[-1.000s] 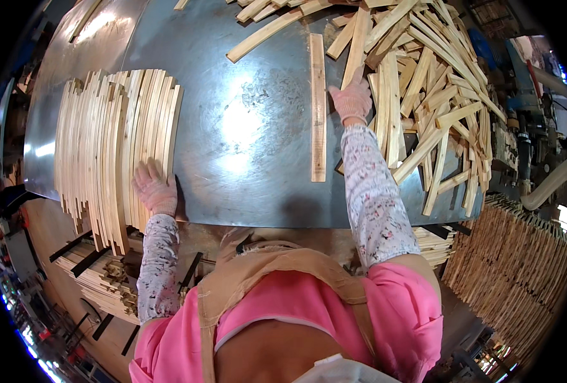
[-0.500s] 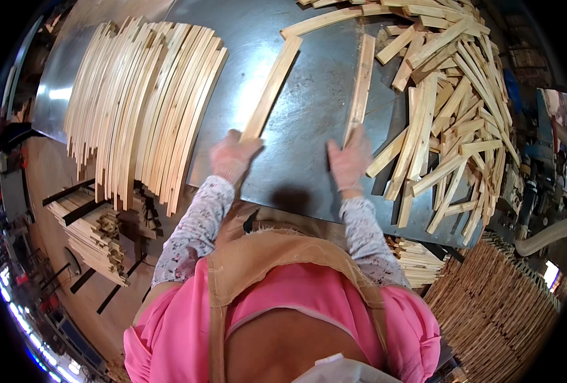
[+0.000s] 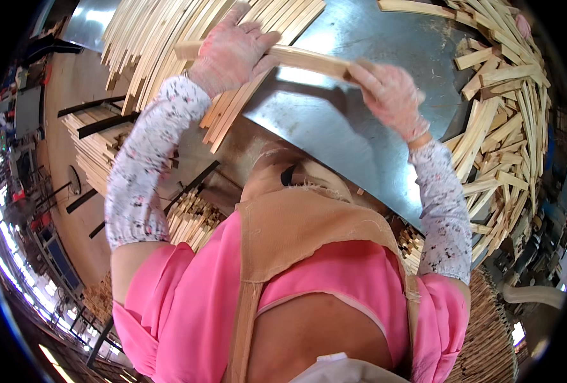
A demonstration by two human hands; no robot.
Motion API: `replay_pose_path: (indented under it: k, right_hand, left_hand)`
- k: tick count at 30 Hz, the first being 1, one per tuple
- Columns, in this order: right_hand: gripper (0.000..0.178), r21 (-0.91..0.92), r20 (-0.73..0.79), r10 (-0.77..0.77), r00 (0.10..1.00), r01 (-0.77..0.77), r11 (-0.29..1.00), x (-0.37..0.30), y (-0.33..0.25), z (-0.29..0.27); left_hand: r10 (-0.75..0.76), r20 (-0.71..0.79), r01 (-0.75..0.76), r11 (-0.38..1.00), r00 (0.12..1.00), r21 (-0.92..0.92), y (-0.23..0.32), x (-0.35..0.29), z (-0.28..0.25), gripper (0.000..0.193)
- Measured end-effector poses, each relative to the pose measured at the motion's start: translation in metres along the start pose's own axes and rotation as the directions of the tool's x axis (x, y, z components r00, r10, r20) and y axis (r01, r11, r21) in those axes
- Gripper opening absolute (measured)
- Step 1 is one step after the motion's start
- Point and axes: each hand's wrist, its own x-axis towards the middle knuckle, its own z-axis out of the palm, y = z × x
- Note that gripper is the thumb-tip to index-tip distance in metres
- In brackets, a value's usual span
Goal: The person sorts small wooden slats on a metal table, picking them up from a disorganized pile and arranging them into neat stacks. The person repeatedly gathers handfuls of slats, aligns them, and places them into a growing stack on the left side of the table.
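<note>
Since half a second ago, when each was at its own piece lying lengthwise, the left hand [image 3: 232, 54] and right hand [image 3: 392, 99] have shifted up and left to a single wooden strip [image 3: 315, 60], now held crosswise above the counter [image 3: 373, 140]. Gloved fingers of the right pinch its right end; the left lies over it farther along with fingers spread, though whether it grips underneath I cannot tell. Just below and beyond the left hand runs the row of parallel strips [image 3: 149, 32], now higher in view as the view has turned, its near ends overhanging the counter's edge. Smooth grey metal, the counter catches bright glare and shadows of the arms; along its right side lies a jumbled pile of loose strips [image 3: 503, 127]. Below the row, more stacked strips [image 3: 92, 150] sit by black bars [image 3: 108, 124] over a brown floor [image 3: 85, 233]; at lower right stands a large stack of sticks [image 3: 487, 338], near a pale hose [image 3: 532, 295]. Motion blurs both hands and the strip's left end, the row's far ends are cut off by the upper edge, and the machinery around the dark rim is hard to make out.
</note>
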Motion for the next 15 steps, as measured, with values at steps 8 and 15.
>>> replay_pose_path:
  k: [8,15]
  right_hand:
    - [0.063,0.000,-0.005,0.719,0.695,-0.719,0.695,-0.035,0.001,0.023]
    - [0.089,-0.259,-0.170,0.981,-0.091,-0.956,-0.134,-0.273,-0.007,-0.045]
  left_hand:
    - [-0.733,-0.097,0.738,0.675,0.673,0.015,-0.077,-0.121,0.180,0.050]
    - [-0.828,-0.008,0.824,0.557,0.561,0.102,-0.029,-0.093,0.113,0.087]
